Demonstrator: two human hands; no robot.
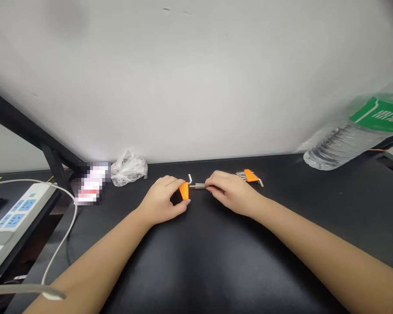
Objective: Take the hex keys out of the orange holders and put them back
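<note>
Orange hex key holder [184,191]: one of two, at frame centre, gripped above the desktop, with one bent silver hex key [189,179] rising from its top.
Left hand [160,201]: curled around that holder, clamped on it.
Right hand [232,192]: thumb and fingers pinched together on straight silver key shafts [198,186].
Gap between hands: narrow, bridged by those shafts.
Second orange hex key holder [250,175]: just beyond the right hand, several silver keys fanned out; exact number hard to count.
Black desktop [212,261]: far edge meets a white wall [183,78] across mid-frame; dark surface stretches between the forearms at lower centre.
Upper right: one plastic water bottle [342,146], green label, near the far edge, cut off by the frame.
Far edge, left of the hands: one crumpled plastic bag [129,169], one pixelated item [91,183].
Left edge: one power strip [19,213], one white cable [70,209], one black frame rail [19,117].
</note>
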